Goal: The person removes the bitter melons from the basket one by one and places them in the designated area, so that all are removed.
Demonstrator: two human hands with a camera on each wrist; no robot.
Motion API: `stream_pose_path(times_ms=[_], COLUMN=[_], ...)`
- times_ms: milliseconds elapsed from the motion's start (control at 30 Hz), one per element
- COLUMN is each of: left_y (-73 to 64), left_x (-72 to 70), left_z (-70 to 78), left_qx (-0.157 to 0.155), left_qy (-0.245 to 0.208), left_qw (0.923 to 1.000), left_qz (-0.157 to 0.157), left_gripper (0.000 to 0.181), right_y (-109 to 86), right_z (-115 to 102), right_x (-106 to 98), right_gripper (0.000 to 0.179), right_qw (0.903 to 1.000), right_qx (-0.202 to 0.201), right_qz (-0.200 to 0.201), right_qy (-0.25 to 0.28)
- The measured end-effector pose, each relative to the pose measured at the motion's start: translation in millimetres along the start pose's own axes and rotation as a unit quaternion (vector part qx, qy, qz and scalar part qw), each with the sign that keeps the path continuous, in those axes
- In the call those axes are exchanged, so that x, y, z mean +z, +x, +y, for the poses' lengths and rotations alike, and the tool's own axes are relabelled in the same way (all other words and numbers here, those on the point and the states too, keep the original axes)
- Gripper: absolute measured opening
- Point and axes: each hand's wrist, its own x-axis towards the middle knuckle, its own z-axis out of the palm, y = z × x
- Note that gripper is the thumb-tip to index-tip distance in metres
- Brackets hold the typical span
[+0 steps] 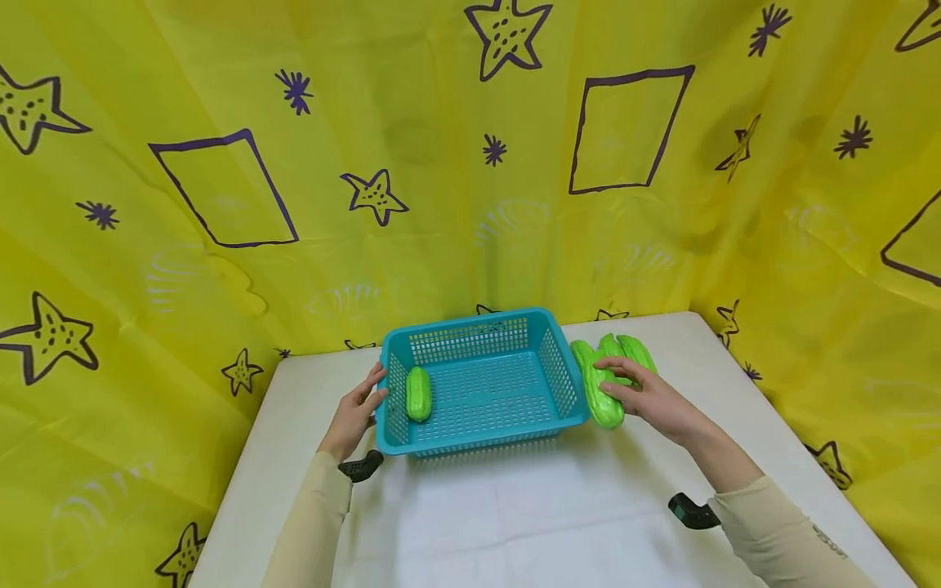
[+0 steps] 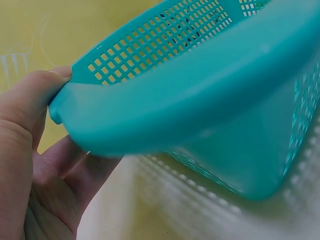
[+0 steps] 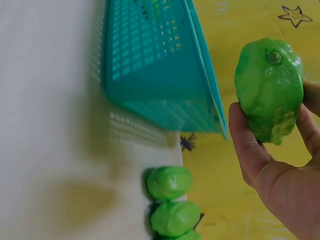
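A teal perforated plastic basket (image 1: 485, 392) stands on the table. My left hand (image 1: 354, 420) grips its left rim, with the thumb on top and fingers below in the left wrist view. One bright green, glossy cucumber (image 1: 418, 394) lies inside, along the left wall. Just outside the right wall, my right hand (image 1: 654, 402) holds another green cucumber (image 1: 603, 390) between thumb and fingers. The right wrist view shows this cucumber (image 3: 270, 87) end-on, raised off the table, with a round stem nub. Beyond that hand lie more cucumbers (image 1: 636, 353), side by side and partly hidden.
The white table (image 1: 507, 514) extends in front of the basket. A yellow curtain (image 1: 434, 269) with dark star and frame drawings closes off the back and both sides. Dark devices (image 1: 693, 512) sit at both wrists.
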Motion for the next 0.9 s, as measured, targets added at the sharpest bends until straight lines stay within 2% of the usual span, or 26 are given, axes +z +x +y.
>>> stream_pose_path(times_ms=[267, 500, 733, 900], left_y=[0.5, -0.6, 8.3, 13.5], left_x=[-0.4, 0.5, -1.6, -3.5], left_z=[0.3, 1.3, -15.4, -26.6], left_qx=[-0.002, 0.0, 0.004, 0.022], left_qy=[0.005, 0.013, 0.004, 0.023], left_qw=[1.0, 0.9999, 1.0, 0.9994], left_qz=[0.0, 0.002, 0.008, 0.015], left_gripper=[0.052, 0.052, 0.053, 0.054], right_y=[-11.5, -12.8, -6.9, 0.4], right_z=[20, 35, 55, 70], right_x=[-12, -14, -14, -11], right_gripper=[0.048, 0.045, 0.04, 0.038], right_qw=[0.9997, 0.9978, 0.9934, 0.9897], right_qx=[0.009, 0.009, 0.016, -0.022], right_qz=[0.01, -0.011, -0.035, -0.049], right_qy=[-0.022, -0.064, -0.108, -0.133])
